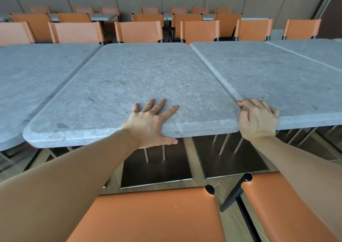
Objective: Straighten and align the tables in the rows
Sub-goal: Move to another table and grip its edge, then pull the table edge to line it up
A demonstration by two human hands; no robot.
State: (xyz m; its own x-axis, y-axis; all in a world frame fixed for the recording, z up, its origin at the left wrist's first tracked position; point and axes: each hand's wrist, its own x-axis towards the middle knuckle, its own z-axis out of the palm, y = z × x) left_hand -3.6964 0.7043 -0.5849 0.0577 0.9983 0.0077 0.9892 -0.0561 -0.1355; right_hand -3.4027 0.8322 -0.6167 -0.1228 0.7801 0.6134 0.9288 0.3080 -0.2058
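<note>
Left hand (150, 123) lay flat, fingers spread, on middle table (129, 79); right hand (257, 118) gripped neighbouring table (268, 79) corner, fingers curled.

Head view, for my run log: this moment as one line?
left hand flat on middle table | right hand grips right table corner | near edges uneven

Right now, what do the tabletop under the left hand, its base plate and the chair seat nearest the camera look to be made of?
Tabletop: grey stone or stone-look composite, speckled and veined, matte with a soft sheen; which one is unclear.
Base plate: dark metal, apparently brushed, with a bright edge.
Chair seat: smooth orange leather or imitation, faintly glossy.
</note>
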